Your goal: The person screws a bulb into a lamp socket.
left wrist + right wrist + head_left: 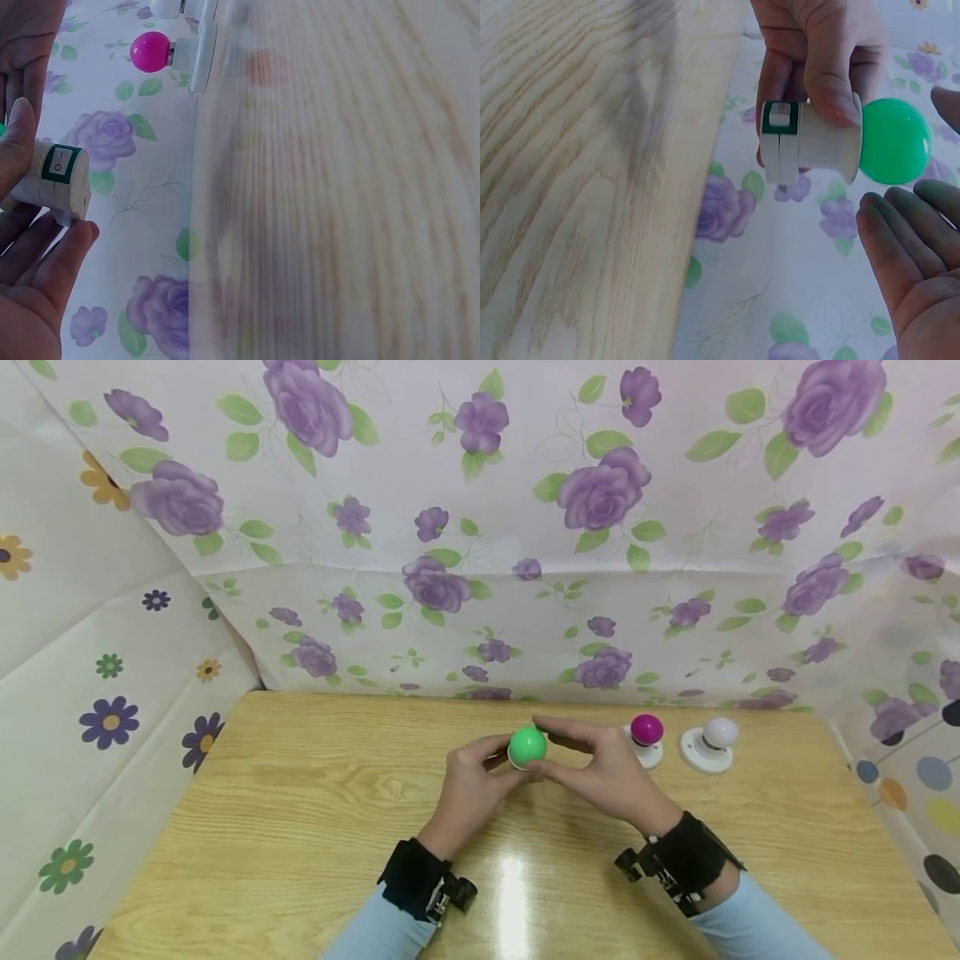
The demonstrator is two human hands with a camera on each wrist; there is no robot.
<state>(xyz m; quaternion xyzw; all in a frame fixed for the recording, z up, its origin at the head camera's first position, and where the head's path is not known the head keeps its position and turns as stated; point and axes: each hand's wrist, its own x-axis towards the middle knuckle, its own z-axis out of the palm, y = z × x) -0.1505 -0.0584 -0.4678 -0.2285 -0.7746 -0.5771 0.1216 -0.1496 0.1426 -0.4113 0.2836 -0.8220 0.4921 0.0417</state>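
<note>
Over the middle of the table, my left hand (pixel 474 781) grips a white plug-style lamp socket (pixel 829 142), its thumb laid along the body. A small rocker switch (pixel 780 114) on a green panel sits at the socket's base end. Out of the other end sticks a round green bulb (pixel 528 745). My right hand (pixel 609 768) is spread around the bulb, thumb on the near side and fingers on the far side. In the right wrist view, gaps show between its fingertips and the green bulb.
On the wooden table (pixel 322 827), right of my hands, a magenta bulb (pixel 647 729) stands in a white round-based holder. Beside it is a white bulb (pixel 721 732) in a similar holder (pixel 705 760). A flowered cloth (pixel 510 635) hangs behind the table's back edge.
</note>
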